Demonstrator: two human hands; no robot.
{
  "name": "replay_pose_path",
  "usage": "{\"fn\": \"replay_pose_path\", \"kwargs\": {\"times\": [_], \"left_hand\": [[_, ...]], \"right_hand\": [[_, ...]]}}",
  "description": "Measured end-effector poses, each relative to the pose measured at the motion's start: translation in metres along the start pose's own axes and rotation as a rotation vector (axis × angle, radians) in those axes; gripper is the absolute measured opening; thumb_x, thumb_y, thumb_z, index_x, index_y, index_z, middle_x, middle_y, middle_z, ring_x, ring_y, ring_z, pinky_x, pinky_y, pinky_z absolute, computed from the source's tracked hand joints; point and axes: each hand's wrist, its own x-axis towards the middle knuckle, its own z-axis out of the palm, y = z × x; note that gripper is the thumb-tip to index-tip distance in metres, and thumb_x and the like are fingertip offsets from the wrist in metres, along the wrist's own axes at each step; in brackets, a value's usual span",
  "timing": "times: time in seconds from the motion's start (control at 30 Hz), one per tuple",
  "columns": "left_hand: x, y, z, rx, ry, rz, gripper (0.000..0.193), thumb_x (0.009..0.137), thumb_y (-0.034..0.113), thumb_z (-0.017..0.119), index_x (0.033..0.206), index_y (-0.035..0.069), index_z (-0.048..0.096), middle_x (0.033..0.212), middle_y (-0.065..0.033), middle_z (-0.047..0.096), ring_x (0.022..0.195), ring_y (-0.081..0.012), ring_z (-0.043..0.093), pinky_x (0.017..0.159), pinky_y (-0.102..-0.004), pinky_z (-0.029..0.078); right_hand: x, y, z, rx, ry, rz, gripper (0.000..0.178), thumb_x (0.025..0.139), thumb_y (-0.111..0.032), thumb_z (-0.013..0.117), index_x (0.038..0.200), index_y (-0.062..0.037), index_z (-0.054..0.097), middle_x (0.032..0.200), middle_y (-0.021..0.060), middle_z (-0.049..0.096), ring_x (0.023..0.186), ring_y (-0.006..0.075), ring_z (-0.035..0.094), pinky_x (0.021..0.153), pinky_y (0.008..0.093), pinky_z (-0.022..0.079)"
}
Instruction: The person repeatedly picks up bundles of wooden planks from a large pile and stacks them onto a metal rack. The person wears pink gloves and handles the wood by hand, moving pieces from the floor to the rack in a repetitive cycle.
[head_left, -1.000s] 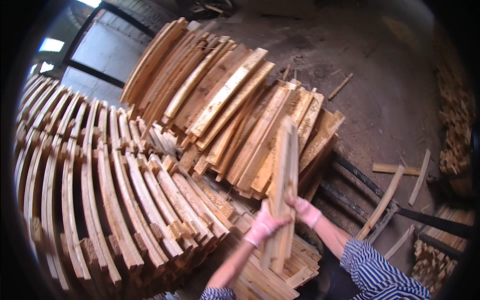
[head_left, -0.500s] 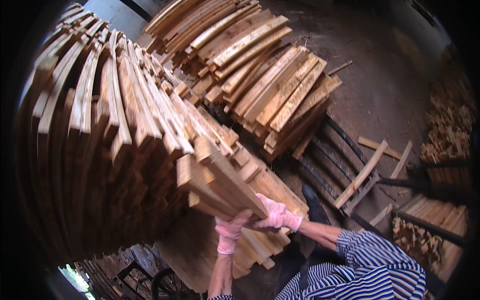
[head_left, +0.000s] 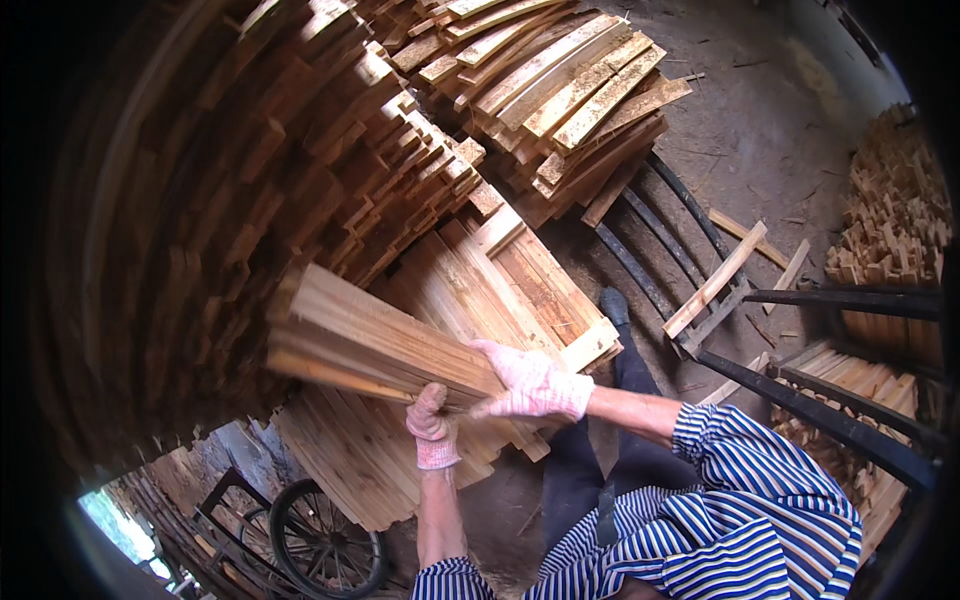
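Observation:
A bundle of wooden boards [head_left: 385,340] is gripped between my two hands, its far end pointing left toward the tall stack. My left hand [head_left: 432,425], in a pink and white knit glove, closes on the bundle from below near its right end. My right hand [head_left: 535,382], gloved alike, wraps the right end itself. Beneath the bundle lies a lower pile of boards [head_left: 350,460], laid side by side. A high wall of stacked boards [head_left: 200,230] rises just beyond the bundle's left end, which is blurred.
Another stack of boards [head_left: 570,90] stands at the far middle. Right of it a black metal frame [head_left: 650,235] carries a loose slat [head_left: 715,280]. A cart wheel [head_left: 328,540] is at the lower left. More piled wood [head_left: 890,215] lines the right side.
The bundle has tipped from steeply upright to a flatter slant, its far end swinging left and down. Both hands still hold it. My view has shifted, so the tall stack's front face shows more.

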Motion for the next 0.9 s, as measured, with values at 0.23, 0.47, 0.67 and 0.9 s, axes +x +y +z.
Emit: {"fn": "replay_pose_path", "kwargs": {"times": [0.23,0.47,0.67,0.9], "left_hand": [[-0.004,-0.031,0.05,-0.543,0.062,-0.332,0.069,0.084,0.044,0.079,0.136,0.006,0.055,0.132,-0.0093,0.062,0.121,-0.028,0.061,0.105,-0.0479,0.051],[0.008,-0.109,0.038,-0.347,0.149,-0.469,0.101,0.081,0.057,0.075,0.157,0.005,0.032,0.159,-0.0139,0.037,0.145,-0.0319,0.037,0.119,-0.0495,0.033],[-0.003,-0.095,0.029,-0.532,0.282,-0.482,0.076,0.086,0.044,0.076,0.146,0.009,0.045,0.142,-0.0118,0.054,0.129,-0.0327,0.053,0.111,-0.0506,0.044],[0.018,-0.077,0.13,-0.287,0.22,-0.483,0.088,0.087,0.061,0.071,0.149,0.006,0.043,0.142,-0.0108,0.052,0.127,-0.0278,0.055,0.107,-0.0451,0.048]], "right_hand": [[-0.048,0.092,0.016,-0.091,0.264,0.352,0.084,0.085,-0.058,0.069,0.154,-0.0193,0.043,0.15,0.0232,0.048,0.136,0.0389,0.049,0.115,0.0408,0.039],[0.057,0.175,0.01,-0.269,0.341,0.428,0.072,0.093,-0.05,0.062,0.157,-0.0289,0.036,0.159,0.0289,0.031,0.143,0.045,0.039,0.117,0.0446,0.036],[0.051,0.106,0.034,-0.36,-0.004,0.33,0.071,0.097,-0.047,0.056,0.153,-0.0091,0.038,0.157,0.0344,0.029,0.144,0.0489,0.034,0.114,0.0473,0.038],[-0.021,0.117,0.016,-0.024,0.161,0.294,0.091,0.085,-0.059,0.069,0.16,-0.0272,0.029,0.155,0.0308,0.037,0.137,0.044,0.045,0.115,0.0494,0.036]]}}
